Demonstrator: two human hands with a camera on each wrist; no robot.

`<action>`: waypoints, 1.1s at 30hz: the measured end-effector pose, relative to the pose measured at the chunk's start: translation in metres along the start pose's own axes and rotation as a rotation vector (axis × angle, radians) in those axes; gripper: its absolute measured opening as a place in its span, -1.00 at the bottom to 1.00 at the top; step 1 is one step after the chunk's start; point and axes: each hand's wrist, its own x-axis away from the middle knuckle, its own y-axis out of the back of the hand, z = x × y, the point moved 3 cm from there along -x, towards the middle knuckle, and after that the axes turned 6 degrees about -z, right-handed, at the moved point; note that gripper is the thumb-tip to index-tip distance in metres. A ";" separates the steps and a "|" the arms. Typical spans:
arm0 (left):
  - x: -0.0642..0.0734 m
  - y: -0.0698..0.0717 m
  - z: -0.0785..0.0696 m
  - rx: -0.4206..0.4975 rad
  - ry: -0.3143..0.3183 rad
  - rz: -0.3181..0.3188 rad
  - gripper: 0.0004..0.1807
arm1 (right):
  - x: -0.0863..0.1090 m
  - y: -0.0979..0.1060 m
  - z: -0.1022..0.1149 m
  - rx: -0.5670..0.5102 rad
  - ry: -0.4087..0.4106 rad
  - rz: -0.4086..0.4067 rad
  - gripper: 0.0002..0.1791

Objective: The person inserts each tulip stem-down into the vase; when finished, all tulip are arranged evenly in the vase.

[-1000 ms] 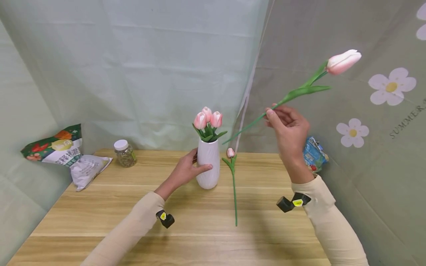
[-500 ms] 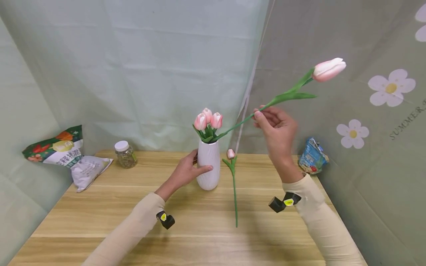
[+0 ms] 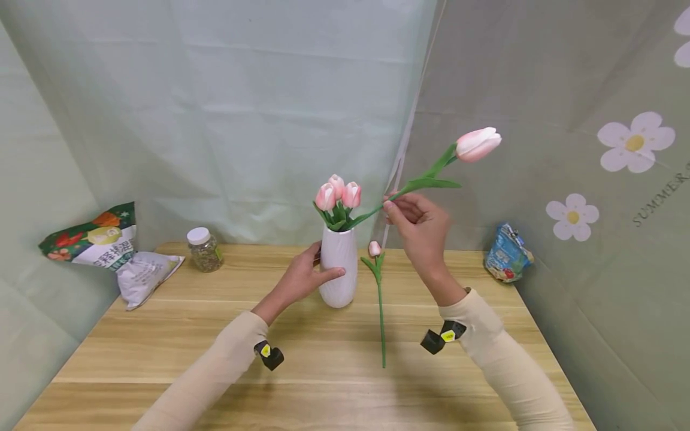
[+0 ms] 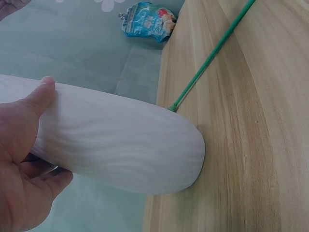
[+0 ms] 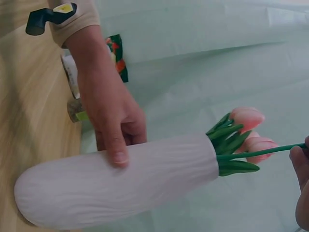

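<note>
A white ribbed vase (image 3: 338,281) stands upright on the wooden table, with several pink tulips (image 3: 338,194) in its mouth. My left hand (image 3: 302,276) grips its side, thumb across the front and fingers behind it, as the left wrist view also shows. Between thumb and fingertips my right hand (image 3: 421,224) pinches the green stem of another pink tulip (image 3: 478,145), which leans up to the right. In the right wrist view the lower stem (image 5: 285,148) of this tulip runs into the vase's mouth. One more tulip (image 3: 380,311) lies on the table right of the vase.
A clear jar (image 3: 205,251) with a white lid stands at the back left, near a green and white bag (image 3: 115,245) slumped by the wall. At the back right sits a blue packet (image 3: 507,254). Fabric walls (image 3: 259,108) close in the table's back and sides.
My right hand has moved left and down with its tulip, and the stem's end has gone from beside the vase into its mouth. My left hand keeps its grip on the vase.
</note>
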 end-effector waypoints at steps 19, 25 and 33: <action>0.000 0.000 -0.001 0.018 0.004 -0.003 -0.05 | 0.022 -0.019 -0.025 0.230 -0.114 0.136 -0.85; 0.001 0.000 -0.002 0.014 -0.003 0.001 -0.06 | 0.024 -0.025 -0.033 0.389 -0.156 0.233 -0.85; 0.000 0.000 -0.001 0.003 0.006 0.000 -0.07 | 0.023 -0.027 -0.036 0.466 -0.197 0.302 -0.84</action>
